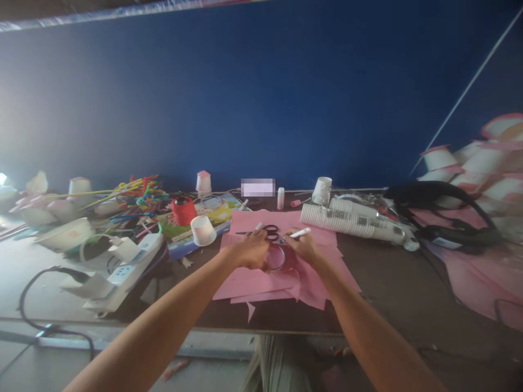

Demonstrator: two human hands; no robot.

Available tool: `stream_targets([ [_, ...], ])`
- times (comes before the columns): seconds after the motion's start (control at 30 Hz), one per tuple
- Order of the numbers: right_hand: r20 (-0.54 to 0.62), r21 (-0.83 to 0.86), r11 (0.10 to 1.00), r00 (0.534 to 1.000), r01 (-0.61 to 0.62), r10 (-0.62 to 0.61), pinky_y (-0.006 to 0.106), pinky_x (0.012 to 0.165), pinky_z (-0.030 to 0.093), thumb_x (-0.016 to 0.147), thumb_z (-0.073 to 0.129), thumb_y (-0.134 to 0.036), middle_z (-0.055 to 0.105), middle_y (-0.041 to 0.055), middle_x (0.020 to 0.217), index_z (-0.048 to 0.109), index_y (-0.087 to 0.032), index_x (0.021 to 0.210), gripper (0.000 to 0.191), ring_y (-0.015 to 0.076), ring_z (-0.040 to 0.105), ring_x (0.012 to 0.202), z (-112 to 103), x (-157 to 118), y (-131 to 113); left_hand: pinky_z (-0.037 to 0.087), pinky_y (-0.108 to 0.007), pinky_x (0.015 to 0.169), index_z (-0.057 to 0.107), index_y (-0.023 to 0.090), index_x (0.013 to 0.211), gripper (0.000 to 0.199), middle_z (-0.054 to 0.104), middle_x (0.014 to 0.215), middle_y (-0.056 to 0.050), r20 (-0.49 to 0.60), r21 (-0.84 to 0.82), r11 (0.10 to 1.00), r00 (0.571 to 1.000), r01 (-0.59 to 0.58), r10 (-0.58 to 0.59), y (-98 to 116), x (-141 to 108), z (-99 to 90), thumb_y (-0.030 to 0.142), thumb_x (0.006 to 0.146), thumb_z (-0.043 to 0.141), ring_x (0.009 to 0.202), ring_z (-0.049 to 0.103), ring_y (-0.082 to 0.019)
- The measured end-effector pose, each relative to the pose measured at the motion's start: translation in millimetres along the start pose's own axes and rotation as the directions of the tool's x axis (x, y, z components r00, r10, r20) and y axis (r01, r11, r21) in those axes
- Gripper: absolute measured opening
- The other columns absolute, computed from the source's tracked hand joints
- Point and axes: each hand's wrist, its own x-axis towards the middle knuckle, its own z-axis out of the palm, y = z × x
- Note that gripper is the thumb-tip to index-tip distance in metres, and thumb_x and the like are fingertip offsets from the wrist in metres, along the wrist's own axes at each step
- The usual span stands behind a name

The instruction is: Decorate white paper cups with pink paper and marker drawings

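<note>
Pink paper sheets [253,283] lie stacked in front of me on the dark table. My left hand [254,250] grips the left side of a round ring [277,258], through which pink paper shows; its exact kind is unclear. In my right hand [303,245] a white marker pen [300,234] is pinched, its tip pointing down to the left near the ring's upper edge. Just beyond the ring lie black-handled scissors [271,233], with the blades pointing left. A small white cap or pen end [259,226] shows above my left fingers.
Nested paper cups [343,220] in plastic lie to the right. A white cup [203,231], red roll [183,210] and power strip [126,269] are on the left. A glue stick [280,198] stands behind the paper. A black headband-like object [445,215] sits far right.
</note>
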Motion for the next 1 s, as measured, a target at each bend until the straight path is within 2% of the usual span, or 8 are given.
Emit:
stream_targets([
  [0.3,0.052,-0.079,0.995,0.997,0.059,-0.055,0.027,0.057,0.039,0.075,0.052,-0.027,0.059,-0.0012,0.059,0.058,-0.022,0.060,0.017,0.0146,0.051,0.057,-5.1,-5.7,-6.2,0.024,-0.056,0.109,0.045,0.023,0.132,0.078,0.029,0.149,-0.016,0.007,-0.026,1.000,1.000,0.016,-0.016,0.4,-1.4,-1.1,0.052,0.064,0.071,0.143,0.012,-0.038],
  [0.5,0.056,-0.138,0.985,0.994,0.106,-0.099,0.027,0.058,0.038,0.075,0.048,-0.024,0.059,-0.0001,0.059,0.053,-0.022,0.060,0.017,0.0150,0.050,0.058,-12.8,-20.0,-18.6,0.029,-0.053,0.108,0.050,0.016,0.129,0.073,0.038,0.140,-0.020,0.014,0.000,1.000,1.000,0.008,-0.008,3.7,-4.7,-5.0,0.052,0.067,0.069,0.142,0.013,-0.039],
  [0.63,0.053,-0.177,0.977,0.992,0.122,-0.115,0.026,0.055,0.037,0.074,0.047,-0.023,0.057,-0.0011,0.056,0.052,-0.022,0.059,0.016,0.0143,0.049,0.056,-14.7,-25.5,-25.9,0.029,-0.051,0.109,0.051,0.020,0.127,0.073,0.039,0.141,-0.017,0.011,0.001,1.000,1.000,0.029,-0.029,4.9,-5.5,-5.7,0.052,0.065,0.071,0.142,0.015,-0.038],
  [0.83,0.058,-0.235,0.959,0.987,0.158,-0.149,0.026,0.051,0.033,0.071,0.046,-0.020,0.049,-0.0023,0.051,0.045,-0.022,0.054,0.017,0.0124,0.043,0.050,-13.1,-32.0,-35.0,0.027,-0.053,0.109,0.054,0.020,0.125,0.073,0.037,0.143,-0.018,0.017,-0.039,0.999,0.999,0.032,-0.031,3.9,-4.6,-5.0,0.051,0.062,0.074,0.142,0.014,-0.039],
  [1.0,0.064,-0.284,0.942,0.984,0.178,-0.167,0.026,0.051,0.033,0.073,0.045,-0.018,0.053,-0.0022,0.053,0.047,-0.023,0.059,0.014,0.0128,0.046,0.050,-14.5,-47.8,-33.9,0.029,-0.055,0.107,0.056,0.016,0.120,0.069,0.038,0.140,-0.021,0.013,-0.030,0.999,0.999,0.029,-0.029,5.4,-5.8,-6.1,0.049,0.063,0.075,0.141,0.015,-0.040],
])
